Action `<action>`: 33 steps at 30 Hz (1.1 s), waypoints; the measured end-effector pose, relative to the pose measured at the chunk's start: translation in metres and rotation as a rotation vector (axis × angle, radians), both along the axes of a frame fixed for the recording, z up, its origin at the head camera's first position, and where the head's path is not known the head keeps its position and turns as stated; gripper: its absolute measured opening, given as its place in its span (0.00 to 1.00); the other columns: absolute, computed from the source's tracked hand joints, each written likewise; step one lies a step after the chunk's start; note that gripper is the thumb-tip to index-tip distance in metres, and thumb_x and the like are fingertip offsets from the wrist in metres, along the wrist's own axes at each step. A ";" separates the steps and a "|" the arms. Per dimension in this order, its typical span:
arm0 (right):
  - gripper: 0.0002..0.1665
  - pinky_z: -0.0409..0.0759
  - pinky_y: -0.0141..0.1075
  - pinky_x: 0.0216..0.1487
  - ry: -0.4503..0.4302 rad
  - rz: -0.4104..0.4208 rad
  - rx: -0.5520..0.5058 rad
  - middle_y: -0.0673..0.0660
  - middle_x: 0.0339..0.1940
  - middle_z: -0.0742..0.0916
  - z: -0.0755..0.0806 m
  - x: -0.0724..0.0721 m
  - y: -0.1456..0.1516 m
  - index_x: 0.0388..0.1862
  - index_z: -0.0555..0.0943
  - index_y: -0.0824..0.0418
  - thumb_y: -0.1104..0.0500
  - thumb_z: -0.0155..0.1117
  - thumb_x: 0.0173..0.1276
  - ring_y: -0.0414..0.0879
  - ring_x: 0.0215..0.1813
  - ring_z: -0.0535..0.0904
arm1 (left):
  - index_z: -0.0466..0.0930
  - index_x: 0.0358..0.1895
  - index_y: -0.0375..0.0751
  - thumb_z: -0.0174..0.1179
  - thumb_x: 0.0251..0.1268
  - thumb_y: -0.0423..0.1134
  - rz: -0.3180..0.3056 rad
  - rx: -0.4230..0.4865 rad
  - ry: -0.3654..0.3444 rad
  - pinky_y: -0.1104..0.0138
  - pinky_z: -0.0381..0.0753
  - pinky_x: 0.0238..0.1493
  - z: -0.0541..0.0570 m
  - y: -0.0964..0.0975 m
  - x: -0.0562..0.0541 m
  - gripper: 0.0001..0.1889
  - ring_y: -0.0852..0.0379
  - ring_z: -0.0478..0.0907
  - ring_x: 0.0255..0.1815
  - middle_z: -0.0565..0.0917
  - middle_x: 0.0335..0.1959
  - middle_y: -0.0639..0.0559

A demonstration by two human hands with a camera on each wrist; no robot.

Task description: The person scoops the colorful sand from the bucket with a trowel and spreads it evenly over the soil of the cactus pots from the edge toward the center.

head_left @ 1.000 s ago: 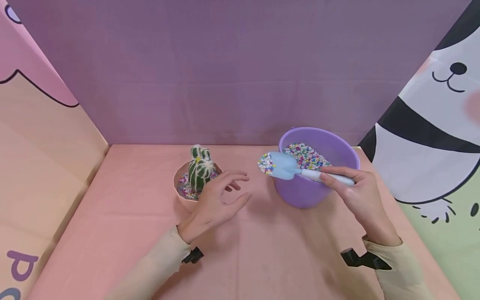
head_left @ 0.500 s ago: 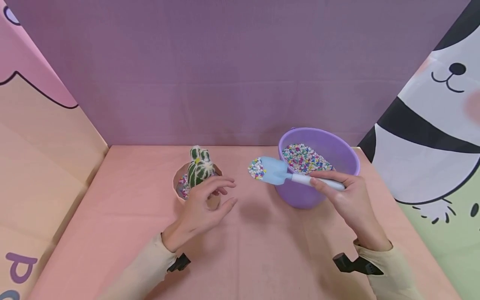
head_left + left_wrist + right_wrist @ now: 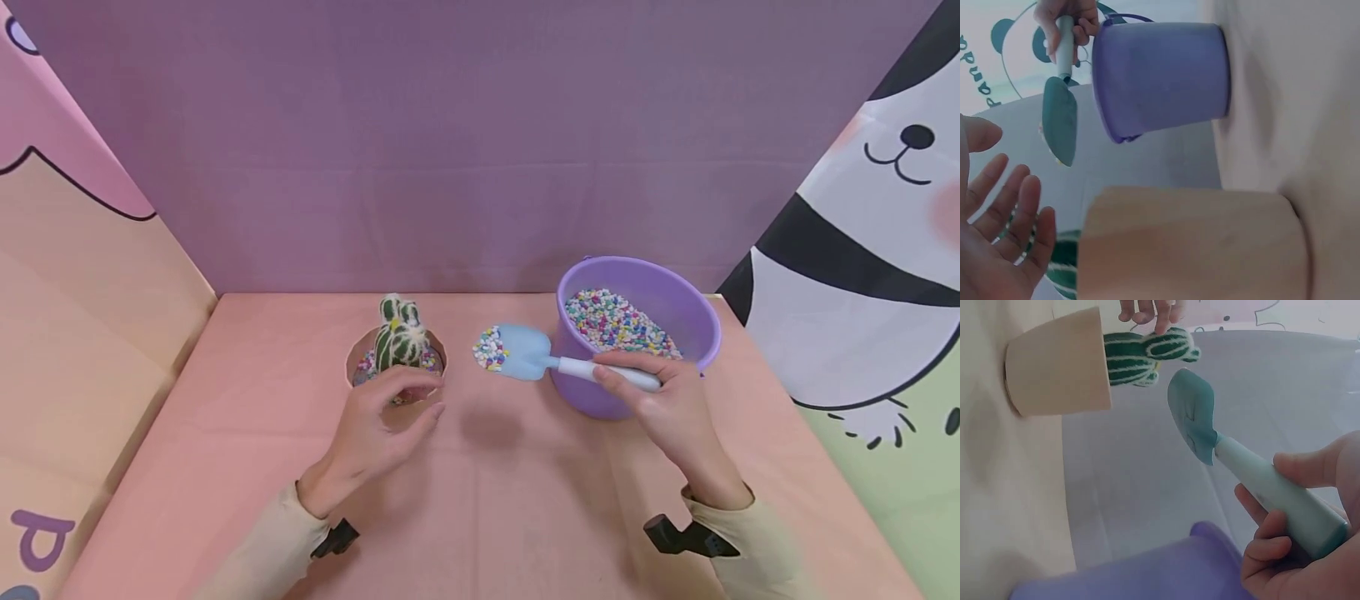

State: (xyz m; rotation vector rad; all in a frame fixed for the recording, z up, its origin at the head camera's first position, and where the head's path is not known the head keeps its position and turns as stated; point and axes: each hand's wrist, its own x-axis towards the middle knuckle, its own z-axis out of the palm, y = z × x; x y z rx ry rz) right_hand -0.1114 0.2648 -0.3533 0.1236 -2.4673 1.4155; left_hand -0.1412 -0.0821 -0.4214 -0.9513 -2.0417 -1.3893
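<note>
My right hand (image 3: 663,408) grips the white handle of a light blue trowel (image 3: 525,346), thumb along its top in the right wrist view. Small multicoloured pebbles (image 3: 491,350) lie at the trowel's tip, which points left in the air between bucket and pot. A green cactus with white fuzzy ribs (image 3: 401,342) stands in a peach faceted pot (image 3: 1191,244), with more pebbles around its base. My left hand (image 3: 371,429) hovers in front of the pot, fingers loosely bent with nothing in them; it hides part of the pot's front in the head view.
A purple bucket (image 3: 592,396) holding many coloured pebbles (image 3: 615,321) stands at the back right, just behind the trowel handle. The pink tabletop (image 3: 495,517) ends at a purple back wall (image 3: 465,167). Printed side panels rise left and right, one with a panda (image 3: 885,233).
The right hand has carried the loaded trowel left and slightly toward me, away from the bucket. My left hand has drawn back to the left and down, uncovering more of the pot.
</note>
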 end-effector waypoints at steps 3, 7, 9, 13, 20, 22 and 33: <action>0.14 0.77 0.26 0.42 -0.013 0.009 -0.017 0.29 0.40 0.90 -0.002 0.000 -0.009 0.51 0.93 0.60 0.58 0.78 0.69 0.31 0.46 0.81 | 0.89 0.47 0.44 0.73 0.58 0.26 0.019 0.006 0.035 0.74 0.82 0.50 -0.004 -0.009 -0.001 0.15 0.53 0.85 0.42 0.91 0.42 0.49; 0.13 0.78 0.27 0.37 -0.003 0.020 -0.041 0.32 0.37 0.90 -0.006 -0.002 -0.020 0.50 0.93 0.59 0.58 0.78 0.68 0.33 0.37 0.80 | 0.90 0.42 0.42 0.72 0.57 0.26 0.106 0.037 0.076 0.73 0.80 0.50 -0.008 -0.023 -0.005 0.11 0.54 0.85 0.42 0.91 0.39 0.49; 0.12 0.78 0.27 0.36 0.010 0.025 -0.041 0.36 0.37 0.91 -0.008 -0.004 -0.025 0.49 0.93 0.59 0.59 0.79 0.68 0.34 0.35 0.80 | 0.88 0.41 0.39 0.72 0.57 0.26 0.160 0.058 0.073 0.71 0.81 0.46 -0.010 -0.030 -0.008 0.10 0.54 0.84 0.39 0.90 0.37 0.49; 0.13 0.78 0.27 0.36 0.020 0.019 -0.001 0.46 0.37 0.94 -0.013 -0.008 -0.033 0.49 0.94 0.58 0.57 0.79 0.67 0.33 0.35 0.80 | 0.84 0.45 0.34 0.72 0.55 0.25 0.244 0.099 0.050 0.70 0.81 0.45 -0.016 -0.043 -0.015 0.14 0.53 0.82 0.39 0.88 0.38 0.45; 0.12 0.79 0.29 0.34 -0.012 0.037 0.013 0.57 0.37 0.94 -0.020 -0.017 -0.046 0.50 0.94 0.56 0.56 0.78 0.69 0.38 0.31 0.80 | 0.77 0.64 0.29 0.74 0.57 0.33 0.296 0.022 -0.070 0.67 0.78 0.58 -0.021 -0.061 -0.030 0.30 0.45 0.78 0.62 0.83 0.59 0.35; 0.13 0.79 0.29 0.37 -0.013 0.035 0.029 0.56 0.39 0.95 -0.021 -0.020 -0.049 0.50 0.94 0.56 0.56 0.77 0.69 0.39 0.34 0.82 | 0.75 0.68 0.30 0.75 0.57 0.35 0.292 -0.019 -0.117 0.63 0.78 0.59 -0.022 -0.064 -0.034 0.34 0.43 0.76 0.66 0.81 0.64 0.36; 0.11 0.73 0.30 0.28 0.005 0.044 0.070 0.57 0.34 0.94 -0.022 -0.031 -0.064 0.48 0.94 0.59 0.59 0.77 0.67 0.39 0.24 0.74 | 0.61 0.80 0.29 0.79 0.53 0.42 0.065 -0.252 -0.333 0.30 0.53 0.79 -0.014 -0.070 -0.046 0.53 0.29 0.55 0.82 0.62 0.81 0.30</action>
